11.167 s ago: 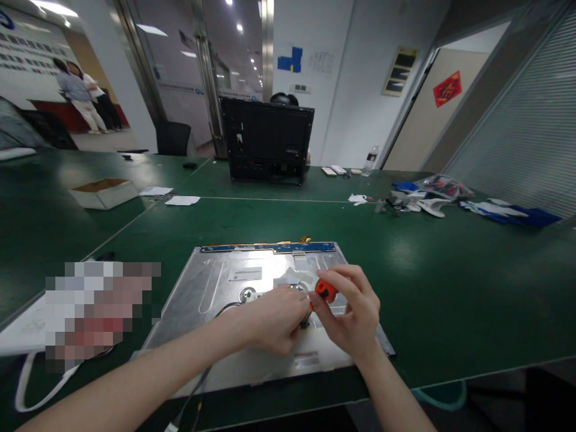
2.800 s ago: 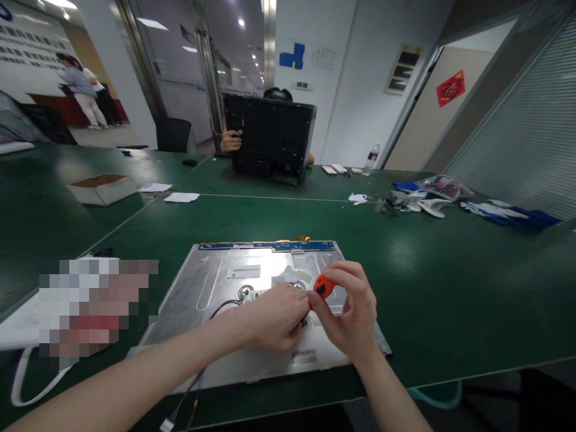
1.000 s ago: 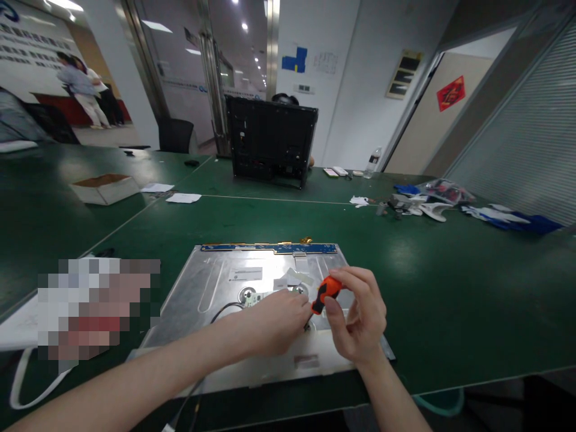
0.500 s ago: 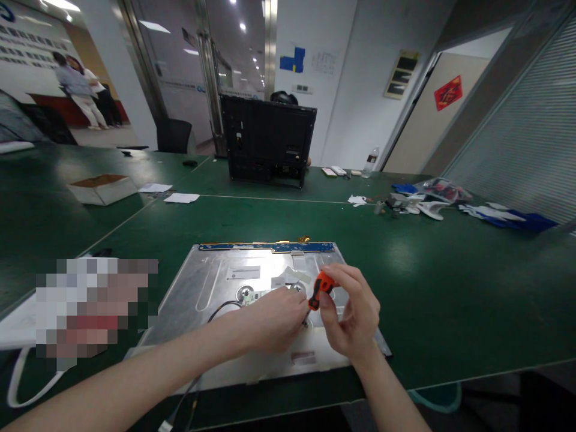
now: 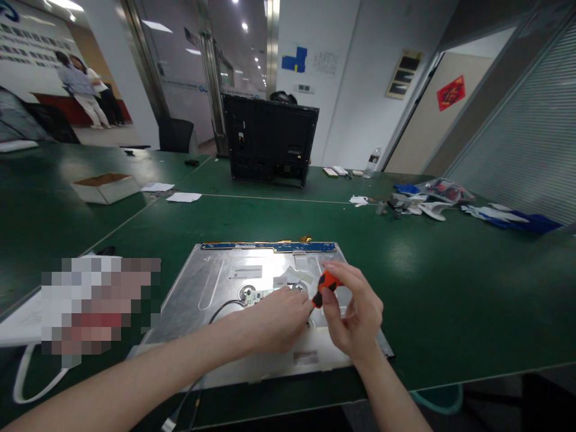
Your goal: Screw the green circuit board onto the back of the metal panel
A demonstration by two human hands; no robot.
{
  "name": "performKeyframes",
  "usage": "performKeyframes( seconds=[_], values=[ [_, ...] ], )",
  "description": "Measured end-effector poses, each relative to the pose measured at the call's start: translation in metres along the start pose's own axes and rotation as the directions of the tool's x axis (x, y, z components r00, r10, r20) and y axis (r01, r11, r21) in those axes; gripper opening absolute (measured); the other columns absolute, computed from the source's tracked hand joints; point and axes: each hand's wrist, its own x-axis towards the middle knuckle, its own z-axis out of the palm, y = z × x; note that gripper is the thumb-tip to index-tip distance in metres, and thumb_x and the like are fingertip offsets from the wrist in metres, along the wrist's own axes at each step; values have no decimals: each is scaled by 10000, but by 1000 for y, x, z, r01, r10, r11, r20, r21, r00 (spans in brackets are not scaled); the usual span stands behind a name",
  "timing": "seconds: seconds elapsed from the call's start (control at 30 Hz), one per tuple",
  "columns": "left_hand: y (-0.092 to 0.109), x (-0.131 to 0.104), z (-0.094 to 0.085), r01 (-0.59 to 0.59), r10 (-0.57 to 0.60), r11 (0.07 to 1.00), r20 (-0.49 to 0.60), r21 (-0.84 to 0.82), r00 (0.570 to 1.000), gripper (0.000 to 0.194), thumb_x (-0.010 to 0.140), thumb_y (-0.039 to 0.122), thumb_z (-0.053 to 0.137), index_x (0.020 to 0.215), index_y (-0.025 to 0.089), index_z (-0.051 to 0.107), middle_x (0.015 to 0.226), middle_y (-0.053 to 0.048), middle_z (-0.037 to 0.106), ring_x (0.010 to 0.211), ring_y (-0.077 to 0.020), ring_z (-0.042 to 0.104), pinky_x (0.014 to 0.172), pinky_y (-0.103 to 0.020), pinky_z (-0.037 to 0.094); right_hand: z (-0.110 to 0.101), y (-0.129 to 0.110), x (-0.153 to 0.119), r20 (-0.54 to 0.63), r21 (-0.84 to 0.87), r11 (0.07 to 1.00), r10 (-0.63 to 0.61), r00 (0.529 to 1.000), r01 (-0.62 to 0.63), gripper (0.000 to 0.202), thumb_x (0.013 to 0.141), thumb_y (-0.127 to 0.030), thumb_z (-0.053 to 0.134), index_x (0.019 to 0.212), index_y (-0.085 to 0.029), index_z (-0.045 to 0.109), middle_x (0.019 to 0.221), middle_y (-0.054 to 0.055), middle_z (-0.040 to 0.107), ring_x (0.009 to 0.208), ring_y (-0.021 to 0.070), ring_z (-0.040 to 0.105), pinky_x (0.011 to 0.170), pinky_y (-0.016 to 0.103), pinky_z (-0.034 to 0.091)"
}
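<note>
My right hand [image 5: 357, 309] is closed on the orange and black handle of a screwdriver [image 5: 327, 284], gripped between thumb and fingers. The screwdriver slants down to the left. Its tip is out of sight near my left hand [image 5: 285, 318], whose fingers are curled together at the shaft; what they pinch is hidden. Both hands are over a flat silver metal panel [image 5: 184, 300], which looks like the back of a display. A blue circuit strip [image 5: 256, 246] runs along its far edge. A small pale green board [image 5: 256, 296] with a black cable [image 5: 216, 313] lies partly under my left hand.
A black monitor-like casing [image 5: 270, 141] stands upright across the green table [image 5: 427, 288], with a person partly hidden behind it. An open box [image 5: 105, 189] is at left, a bottle [image 5: 372, 162] and gloves [image 5: 517, 216] at right. A blurred-out item [image 5: 99, 306] lies at near left.
The screwdriver handle has tilted slightly to the right as my right fingers shift on it. My left hand stays at the shaft. The whole view has shifted a little.
</note>
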Motion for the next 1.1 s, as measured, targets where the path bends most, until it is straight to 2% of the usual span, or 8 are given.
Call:
performKeyframes(
  seconds=[0.2, 0.33, 0.57, 0.77, 0.9, 1.1],
  values=[
    [2, 0, -7, -1, 1, 1000, 40, 7, 999, 72, 750, 97, 526, 751, 134, 588, 802, -97, 650, 677, -211, 591, 600, -306, 453, 3, 3, -3, 10, 101, 995, 24, 1000, -25, 509, 752, -108, 661, 1213, -232, 482, 1066, 70, 653, 962, 211, 635, 759, 373, 558],
    [2, -1, -3, 9, -9, 1000, 4, 13, 1000, 95, 764, 133, 530, 842, 130, 584, 830, -98, 650, 690, -215, 602, 630, -317, 466, 4, 3, -1, -17, 46, 999, 25, 1000, -24, 436, 781, -129, 644, 1179, -242, 507, 1044, 66, 657, 950, 204, 638, 745, 370, 566],
    [0, 0, 1, 19, -19, 1000, 23, 19, 1000, 129, 772, 154, 510, 864, 114, 591, 840, -120, 653, 709, -207, 598, 664, -320, 470, 1, 1, 2, -42, -67, 998, -16, 999, 13, 409, 788, -143, 630, 1172, -268, 562, 1055, 77, 619, 928, 212, 625, 712, 385, 573],
    [1, 0, -3, 1, -2, 1000, 29, 21, 1000, 102, 757, 135, 523, 822, 119, 600, 857, -122, 653, 769, -225, 595, 697, -337, 472, 1, 2, -1, 0, 32, 999, 24, 1000, -24, 451, 796, -103, 569, 1227, -221, 510, 1097, 88, 646, 1012, 232, 617, 772, 401, 558],
    [1, -1, -2, 1, -2, 999, 21, 49, 1000, 93, 753, 132, 525, 801, 118, 603, 838, -116, 653, 691, -204, 585, 623, -309, 455, 3, 3, -5, -15, 38, 999, 31, 999, -30, 496, 751, -115, 663, 1203, -223, 491, 1059, 75, 657, 955, 209, 641, 752, 362, 559],
    [0, -1, -2, -27, 25, 998, 30, 63, 999, 119, 755, 149, 510, 833, 114, 594, 840, -128, 651, 698, -222, 591, 626, -325, 457, 5, 3, -9, -16, 106, 990, 100, 995, -98, 469, 770, -90, 617, 1196, -209, 462, 1066, 86, 652, 845, 178, 652, 689, 340, 553]
  ],
)
